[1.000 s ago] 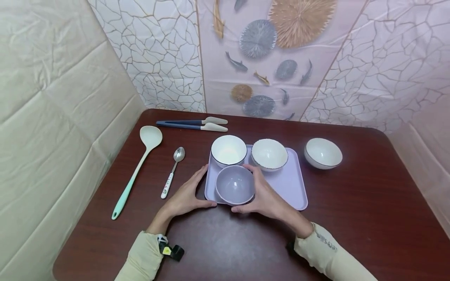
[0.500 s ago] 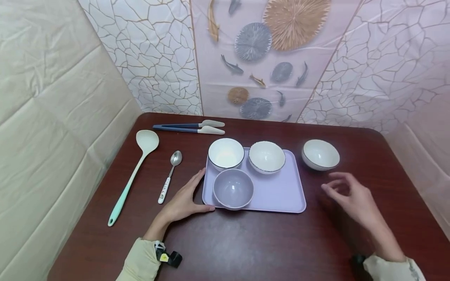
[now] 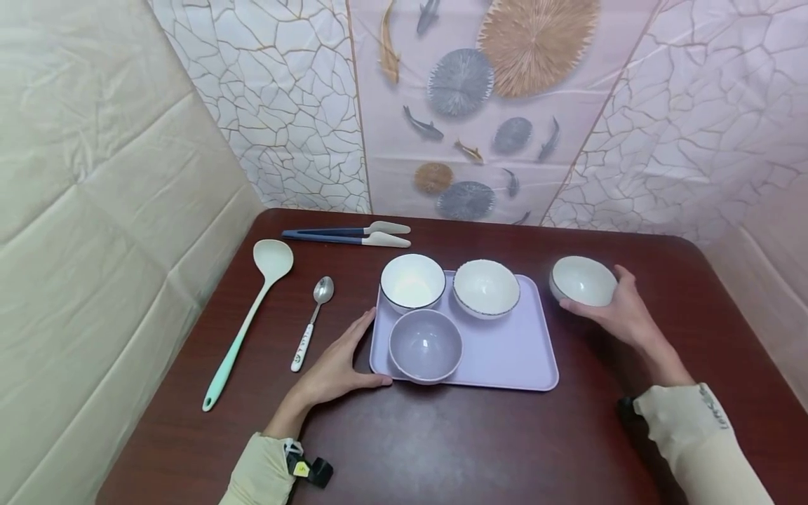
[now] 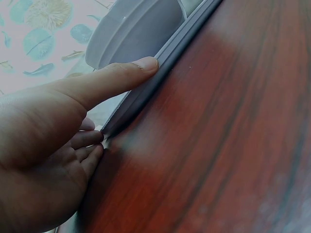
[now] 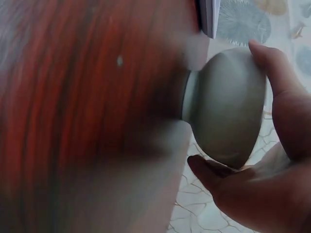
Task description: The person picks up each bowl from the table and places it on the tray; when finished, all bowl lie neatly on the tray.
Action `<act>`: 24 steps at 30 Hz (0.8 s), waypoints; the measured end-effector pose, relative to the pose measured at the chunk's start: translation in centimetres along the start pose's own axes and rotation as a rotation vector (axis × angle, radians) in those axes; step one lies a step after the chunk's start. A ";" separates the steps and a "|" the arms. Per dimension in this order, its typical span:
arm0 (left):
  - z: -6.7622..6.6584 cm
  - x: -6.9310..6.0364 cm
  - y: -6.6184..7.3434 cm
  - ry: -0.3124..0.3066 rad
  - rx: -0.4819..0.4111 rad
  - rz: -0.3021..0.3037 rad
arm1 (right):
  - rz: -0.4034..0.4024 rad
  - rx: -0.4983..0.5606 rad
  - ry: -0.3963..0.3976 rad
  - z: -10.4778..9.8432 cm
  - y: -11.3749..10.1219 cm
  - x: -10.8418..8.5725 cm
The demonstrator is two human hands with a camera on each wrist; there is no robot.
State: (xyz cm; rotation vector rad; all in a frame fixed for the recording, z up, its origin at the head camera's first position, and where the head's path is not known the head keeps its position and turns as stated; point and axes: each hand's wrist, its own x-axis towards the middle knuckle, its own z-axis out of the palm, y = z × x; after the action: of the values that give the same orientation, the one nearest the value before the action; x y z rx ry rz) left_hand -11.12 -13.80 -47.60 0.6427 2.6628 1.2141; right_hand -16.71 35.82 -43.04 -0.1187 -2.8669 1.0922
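Note:
My right hand (image 3: 626, 313) holds a white bowl (image 3: 581, 279) right of the tray, thumb and fingers at opposite sides. In the right wrist view the bowl (image 5: 228, 107) has its foot at the tabletop. At the left front corner of the lilac tray (image 3: 505, 354) rests my left hand (image 3: 334, 372), fingers along the side. Its thumb (image 4: 114, 80) touches the tray's front rim in the left wrist view. The tray bears a grey-purple bowl (image 3: 426, 346) in front, a dark-rimmed white bowl (image 3: 413, 282) behind it and another white bowl (image 3: 486, 287) to the right.
Left of the tray lie a metal spoon (image 3: 304, 347) with a patterned handle and a ladle (image 3: 236, 344) with a mint-green handle. Blue-handled tongs (image 3: 347, 235) lie near the table's back edge. A patterned cloth wall (image 3: 467, 147) stands behind the table.
My right hand has left the grey-purple bowl, moved right and taken hold of the white bowl beside the tray. The left hand has stayed at the tray corner.

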 end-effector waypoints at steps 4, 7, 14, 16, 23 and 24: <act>0.2 0.0 0.3 0.003 -0.004 0.009 | 0.026 -0.001 0.047 0.4 0.5 -0.2; 0.2 0.0 0.5 0.007 -0.005 0.013 | 0.049 -0.001 0.071 0.2 0.6 -0.6; 0.1 -0.1 0.5 -0.015 0.000 0.005 | -0.124 0.085 -0.030 -2.3 -0.8 -5.2; 0.0 -0.1 0.4 -0.006 -0.001 -0.001 | -0.187 0.132 -0.089 -2.2 -2.0 -6.8; 0.0 -0.1 0.2 0.002 0.001 0.001 | -0.311 0.259 -0.212 2.1 -6.1 -10.3; 0.1 -0.1 0.2 -0.002 -0.001 -0.002 | -0.318 0.257 -0.216 2.8 -6.5 -10.4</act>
State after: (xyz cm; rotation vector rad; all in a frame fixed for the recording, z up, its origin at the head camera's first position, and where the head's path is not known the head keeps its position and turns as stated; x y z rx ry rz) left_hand -10.91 -13.66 -47.47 0.6399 2.6604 1.2140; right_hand -6.90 28.13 -41.23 0.4781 -2.7497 1.4601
